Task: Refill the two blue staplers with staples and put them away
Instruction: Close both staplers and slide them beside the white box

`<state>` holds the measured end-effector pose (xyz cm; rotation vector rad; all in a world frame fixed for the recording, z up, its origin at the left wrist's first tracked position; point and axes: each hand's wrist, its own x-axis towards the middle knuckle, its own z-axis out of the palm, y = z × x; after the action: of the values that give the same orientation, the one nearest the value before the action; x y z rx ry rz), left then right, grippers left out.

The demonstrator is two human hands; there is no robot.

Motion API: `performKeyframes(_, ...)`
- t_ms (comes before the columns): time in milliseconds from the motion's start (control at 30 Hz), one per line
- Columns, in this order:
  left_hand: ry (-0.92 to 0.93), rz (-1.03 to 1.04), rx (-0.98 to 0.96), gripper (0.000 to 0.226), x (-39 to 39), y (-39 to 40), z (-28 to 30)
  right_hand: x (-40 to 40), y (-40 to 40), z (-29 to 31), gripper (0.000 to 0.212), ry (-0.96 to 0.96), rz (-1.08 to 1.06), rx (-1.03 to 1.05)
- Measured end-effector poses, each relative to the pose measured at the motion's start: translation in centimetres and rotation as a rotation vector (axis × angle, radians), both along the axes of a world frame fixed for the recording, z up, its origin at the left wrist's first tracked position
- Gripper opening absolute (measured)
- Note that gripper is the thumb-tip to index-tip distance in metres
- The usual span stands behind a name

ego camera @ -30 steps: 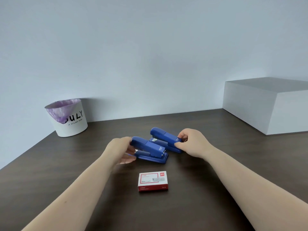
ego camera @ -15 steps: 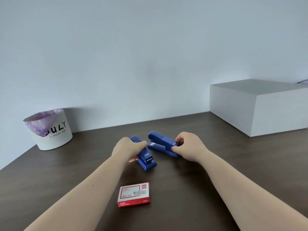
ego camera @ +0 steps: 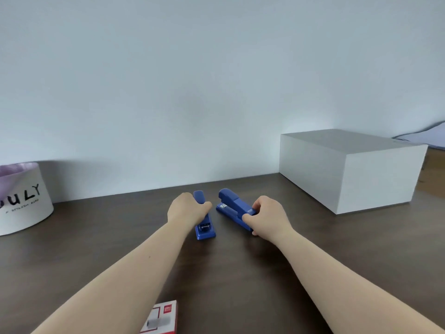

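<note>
Two blue staplers lie on the dark wooden table point(ego camera: 96, 237). My left hand point(ego camera: 186, 209) grips the left stapler point(ego camera: 204, 227) around its middle; its front end points toward me. My right hand point(ego camera: 266, 218) holds the rear of the right stapler point(ego camera: 232, 203), whose nose points to the far left. Both staplers rest on the table, a small gap between them. A red and white staple box point(ego camera: 161, 318) lies at the near edge of the view, partly cut off.
A large white box point(ego camera: 349, 167) stands at the back right against the wall. A white bin point(ego camera: 22, 201) with a purple liner and black lettering sits at the far left. Papers point(ego camera: 431, 137) lie behind the white box.
The left stapler has been turned from sideways to pointing toward me and moved farther back. The right stapler has shifted slightly right. The view has moved forward, leaving the staple box near the bottom edge.
</note>
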<state>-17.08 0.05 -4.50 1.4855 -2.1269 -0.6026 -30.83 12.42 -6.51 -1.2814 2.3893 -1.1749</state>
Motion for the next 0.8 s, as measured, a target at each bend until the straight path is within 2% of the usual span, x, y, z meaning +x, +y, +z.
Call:
performKeyframes(133,0.043,0.008,-0.049,0.034,-2.3,-0.8,-0.7,-1.5,-0.7,0.4,0.021,0.194,0.052,0.132)
performKeyframes(267,0.08,0.009,-0.077,0.037,-4.2,-1.8,-1.1,-2.9,-1.4,0.3,0.016,0.32,0.019,0.078)
performKeyframes(333,0.09,0.003,-0.081,0.037,-5.1,-2.5,-1.1,-4.5,-1.6,0.4,0.019,0.321,-0.043,0.031)
performKeyframes(467,0.09,-0.016,-0.093,0.036,-6.9,-3.6,-1.3,-8.5,-2.4,1.4,0.038,0.276,-0.192,-0.049)
performKeyframes(533,0.085,-0.021,-0.106,0.034,-7.8,-4.2,-1.5,-10.3,-3.1,1.8,0.034,0.227,-0.243,-0.04)
performKeyframes(600,0.081,-0.027,-0.111,0.033,-8.7,-4.7,-1.5,-11.9,-3.9,2.0,0.014,0.2,-0.29,-0.016)
performKeyframes(633,0.078,-0.03,-0.11,0.033,-9.2,-5.0,-1.5,-12.7,-4.2,2.1,0.013,0.195,-0.313,-0.001)
performKeyframes(700,0.073,-0.034,-0.114,0.034,-10.0,-5.4,-1.6,-13.7,-4.6,2.0,0.025,0.187,-0.333,0.029)
performKeyframes(800,0.063,-0.037,-0.124,0.035,-11.0,-5.9,-1.7,-14.5,-5.4,1.4,0.026,0.222,-0.329,0.034)
